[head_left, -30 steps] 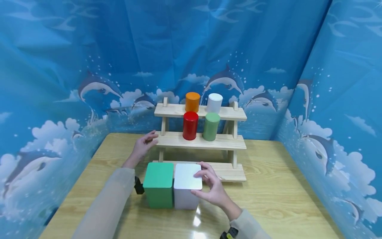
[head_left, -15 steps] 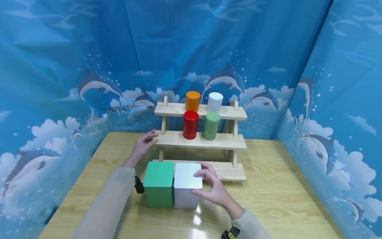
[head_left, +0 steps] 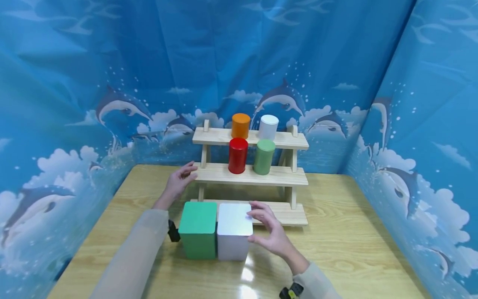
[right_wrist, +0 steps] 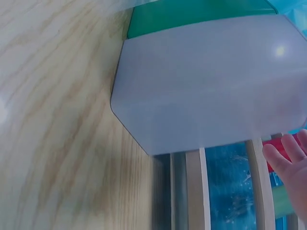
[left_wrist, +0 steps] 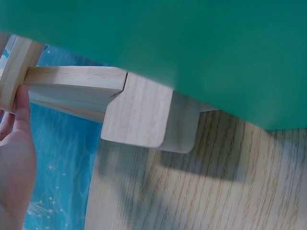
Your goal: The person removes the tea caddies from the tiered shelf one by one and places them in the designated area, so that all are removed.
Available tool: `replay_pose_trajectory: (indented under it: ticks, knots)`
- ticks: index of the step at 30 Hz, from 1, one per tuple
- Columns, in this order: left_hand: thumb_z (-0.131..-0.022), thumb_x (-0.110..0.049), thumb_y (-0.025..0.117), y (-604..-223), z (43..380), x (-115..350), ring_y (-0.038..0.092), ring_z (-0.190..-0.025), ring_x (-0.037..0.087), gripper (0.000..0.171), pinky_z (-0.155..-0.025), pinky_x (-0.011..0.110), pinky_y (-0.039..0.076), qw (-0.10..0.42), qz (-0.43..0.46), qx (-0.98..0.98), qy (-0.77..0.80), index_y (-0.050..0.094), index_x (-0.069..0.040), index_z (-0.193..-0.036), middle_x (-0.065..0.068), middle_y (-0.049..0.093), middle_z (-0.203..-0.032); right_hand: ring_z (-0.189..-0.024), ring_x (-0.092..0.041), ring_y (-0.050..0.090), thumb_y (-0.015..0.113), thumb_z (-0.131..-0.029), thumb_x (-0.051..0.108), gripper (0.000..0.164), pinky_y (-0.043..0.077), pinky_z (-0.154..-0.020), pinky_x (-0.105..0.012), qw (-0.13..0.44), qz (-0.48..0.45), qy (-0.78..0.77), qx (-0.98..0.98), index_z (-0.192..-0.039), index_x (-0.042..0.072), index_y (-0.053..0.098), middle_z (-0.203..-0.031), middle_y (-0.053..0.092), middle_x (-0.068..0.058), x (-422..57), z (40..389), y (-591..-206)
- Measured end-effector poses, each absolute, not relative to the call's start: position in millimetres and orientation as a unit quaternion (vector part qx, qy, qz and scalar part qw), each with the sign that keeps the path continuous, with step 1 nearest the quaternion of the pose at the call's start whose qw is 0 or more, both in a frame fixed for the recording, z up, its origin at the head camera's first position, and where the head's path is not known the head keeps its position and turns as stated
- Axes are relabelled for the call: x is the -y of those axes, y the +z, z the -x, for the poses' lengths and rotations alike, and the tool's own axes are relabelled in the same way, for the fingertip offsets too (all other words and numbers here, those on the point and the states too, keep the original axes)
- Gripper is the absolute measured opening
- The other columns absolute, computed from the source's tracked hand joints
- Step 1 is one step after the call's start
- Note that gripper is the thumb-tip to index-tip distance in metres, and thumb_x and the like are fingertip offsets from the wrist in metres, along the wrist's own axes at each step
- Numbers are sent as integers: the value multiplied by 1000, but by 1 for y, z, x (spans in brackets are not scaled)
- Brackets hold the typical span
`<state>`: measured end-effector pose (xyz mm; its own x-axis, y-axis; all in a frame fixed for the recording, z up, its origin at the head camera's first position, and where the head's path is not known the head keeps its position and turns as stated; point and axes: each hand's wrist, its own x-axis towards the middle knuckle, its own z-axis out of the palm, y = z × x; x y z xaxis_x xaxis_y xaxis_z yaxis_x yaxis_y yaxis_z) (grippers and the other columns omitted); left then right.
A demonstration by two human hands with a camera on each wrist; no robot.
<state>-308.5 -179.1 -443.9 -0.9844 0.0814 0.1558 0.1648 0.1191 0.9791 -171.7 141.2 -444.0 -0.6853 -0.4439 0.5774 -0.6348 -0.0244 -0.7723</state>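
My left hand (head_left: 177,185) holds the left end of the middle board of a wooden step shelf (head_left: 274,178); in the left wrist view its thumb lies along the board's end (left_wrist: 17,72). A tall green box (head_left: 198,245) and a white box (head_left: 234,247) stand side by side on the table in front of the shelf. My right hand (head_left: 273,236) is at the white box's right side, thumb and fingers spread apart at its top edge. In the right wrist view, the fingers (right_wrist: 283,160) are loosely extended beside the white box (right_wrist: 201,91).
A red cylinder (head_left: 238,157) and a light green cylinder (head_left: 263,158) stand on the middle board. An orange cylinder (head_left: 240,126) and a white cylinder (head_left: 268,128) stand on the top board. The wooden table (head_left: 336,232) is bordered by blue dolphin-print curtains (head_left: 209,50).
My right hand has drawn slightly right, its fingers and thumb sliding back from over the white box to its edge. The left hand and both boxes have stayed put.
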Motion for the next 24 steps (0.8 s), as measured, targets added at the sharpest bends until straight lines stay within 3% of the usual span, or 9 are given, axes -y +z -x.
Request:
replay_pose_trajectory:
  ticks: [6, 15, 24]
  knots:
    - [-91, -19, 61, -462, 320, 185, 38, -128, 27, 39, -98, 32, 40, 40, 81, 749, -657, 56, 0, -124, 4, 33, -148, -120, -43, 40, 74, -66, -15, 59, 39, -96, -51, 90, -391, 607, 686, -120, -10, 50, -136, 32, -32, -152, 183, -458]
    - [-91, -24, 62, -467, 321, 185, 40, -126, 27, 42, -92, 23, 44, 59, 101, 752, -649, 56, -1, -125, 4, 34, -147, -121, -37, 43, 67, -79, -8, 46, 44, -91, -49, 101, -376, 653, 649, -119, -16, 46, -132, 34, -35, -163, 189, -459]
    - [-90, -26, 62, -466, 321, 185, 39, -128, 26, 42, -96, 30, 43, 57, 93, 759, -642, 57, -3, -124, 3, 35, -147, -112, -38, 50, 58, -82, -15, 30, 48, -85, -46, 139, -323, 657, 667, -112, -17, 51, -123, 42, -35, -170, 203, -454]
